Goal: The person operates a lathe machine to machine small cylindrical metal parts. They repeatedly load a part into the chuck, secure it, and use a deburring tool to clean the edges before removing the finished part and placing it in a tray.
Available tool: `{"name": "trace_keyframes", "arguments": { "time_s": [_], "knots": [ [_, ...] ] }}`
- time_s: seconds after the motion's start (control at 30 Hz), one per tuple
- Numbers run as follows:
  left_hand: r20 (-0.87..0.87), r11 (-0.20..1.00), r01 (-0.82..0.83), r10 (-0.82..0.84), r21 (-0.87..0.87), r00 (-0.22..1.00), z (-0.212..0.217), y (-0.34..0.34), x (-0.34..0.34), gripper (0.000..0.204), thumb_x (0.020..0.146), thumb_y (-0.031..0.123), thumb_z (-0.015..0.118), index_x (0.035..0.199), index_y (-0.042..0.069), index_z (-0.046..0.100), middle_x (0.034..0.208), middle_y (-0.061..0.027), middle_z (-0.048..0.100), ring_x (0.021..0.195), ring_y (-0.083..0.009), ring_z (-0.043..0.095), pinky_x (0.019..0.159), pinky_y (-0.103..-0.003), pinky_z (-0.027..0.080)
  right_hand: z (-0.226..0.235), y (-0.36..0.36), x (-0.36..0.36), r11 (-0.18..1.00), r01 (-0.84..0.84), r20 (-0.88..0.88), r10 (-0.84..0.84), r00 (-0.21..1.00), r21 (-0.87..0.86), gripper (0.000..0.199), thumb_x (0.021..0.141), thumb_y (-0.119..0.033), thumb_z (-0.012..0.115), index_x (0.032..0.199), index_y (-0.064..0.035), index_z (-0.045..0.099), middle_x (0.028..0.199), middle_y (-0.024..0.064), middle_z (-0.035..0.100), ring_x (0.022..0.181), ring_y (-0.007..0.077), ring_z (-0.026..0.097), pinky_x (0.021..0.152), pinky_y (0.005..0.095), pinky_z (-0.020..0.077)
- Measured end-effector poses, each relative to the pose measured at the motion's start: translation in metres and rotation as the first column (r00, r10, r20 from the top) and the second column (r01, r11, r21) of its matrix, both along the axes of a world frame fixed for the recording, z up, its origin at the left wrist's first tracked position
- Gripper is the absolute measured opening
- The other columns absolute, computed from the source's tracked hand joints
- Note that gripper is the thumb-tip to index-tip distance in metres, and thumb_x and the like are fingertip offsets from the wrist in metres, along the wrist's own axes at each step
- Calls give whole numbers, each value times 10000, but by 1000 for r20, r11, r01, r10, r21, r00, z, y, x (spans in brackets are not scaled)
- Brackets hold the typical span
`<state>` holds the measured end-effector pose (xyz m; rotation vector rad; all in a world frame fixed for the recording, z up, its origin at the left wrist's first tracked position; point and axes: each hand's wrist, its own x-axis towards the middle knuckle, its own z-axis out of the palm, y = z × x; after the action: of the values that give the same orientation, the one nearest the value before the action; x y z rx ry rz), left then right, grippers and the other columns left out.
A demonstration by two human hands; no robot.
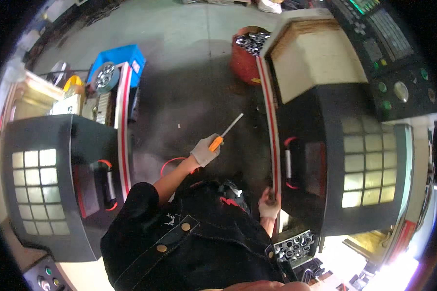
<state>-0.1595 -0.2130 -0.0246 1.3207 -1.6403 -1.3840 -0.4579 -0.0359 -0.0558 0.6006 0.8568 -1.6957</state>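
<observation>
Orange-handled screwdriver [219,140] sits inside the curled left hand [205,152], its metal shaft pointing beyond the grip. Probably it is light and stiff, best taken by its handle. What the right hand [269,207] holds, I cannot tell.

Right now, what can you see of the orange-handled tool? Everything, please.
The orange-handled tool looks like a screwdriver: a chunky, plastic-looking handle and a straight, slim, pale shaft that looks metallic. The left hand, in a pale glove, grips the handle and partly covers it. The shaft slants away from the person and to the right, seen against the dark floor, with nothing visibly touching it. The tip's shape is too small to tell.
</observation>
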Motion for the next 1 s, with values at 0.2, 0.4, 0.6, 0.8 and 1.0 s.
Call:
{"name": "trace_keyframes", "arguments": {
  "time_s": [0.2, 0.4, 0.6, 0.8, 1.0],
  "knots": [
    [330, 996, -18, -12, 88, 944, 10, 36, 57, 307, 700, 182, 556, 975, 49, 531, 846, -165, 595, 818, -339, 583, 726, -383, 457, 17, -184, 83, 610, -775, -320, 710, 627, -165, 378, 884, -369, 460, 1104, -71, 534, 1056, 107, 594, 958, 220, 568, 671, 254, 455],
    [330, 939, -272, 193, 212, 924, -3, 82, 94, 396, 683, 212, 566, 1053, 71, 546, 911, -188, 606, 876, -366, 573, 769, -426, 458, 8, -314, 193, 174, -981, -595, 780, 193, -89, 400, 866, -412, 502, 1051, -57, 513, 938, 127, 618, 758, 239, 624, 526, 296, 514],
    [406, 843, -504, 399, 190, 822, -10, 106, 129, 381, 679, 229, 561, 1023, 66, 547, 908, -194, 604, 857, -368, 574, 750, -437, 457, -7, -368, 286, -52, -972, -511, 856, 75, -229, 274, 796, -237, 641, 1024, -124, 539, 983, 32, 605, 888, 172, 600, 553, 262, 523],
    [362, 738, -656, 575, 157, 734, 6, 73, 167, 412, 693, 201, 547, 1077, 53, 529, 927, -189, 600, 868, -356, 574, 764, -403, 454, -18, -424, 385, -229, -877, -474, 881, -1, -423, 336, 742, 20, 644, 1031, -123, 549, 1038, 13, 577, 982, 170, 564, 631, 241, 531],
    [371, 594, -762, 667, 257, 646, 24, 14, 196, 419, 702, 200, 557, 1097, 65, 534, 962, -180, 598, 908, -332, 571, 803, -389, 445, -33, -483, 467, -344, -866, -269, 929, -255, -364, 252, 753, 66, 603, 963, -72, 588, 969, 60, 602, 919, 187, 593, 614, 195, 537]
  ]
}}
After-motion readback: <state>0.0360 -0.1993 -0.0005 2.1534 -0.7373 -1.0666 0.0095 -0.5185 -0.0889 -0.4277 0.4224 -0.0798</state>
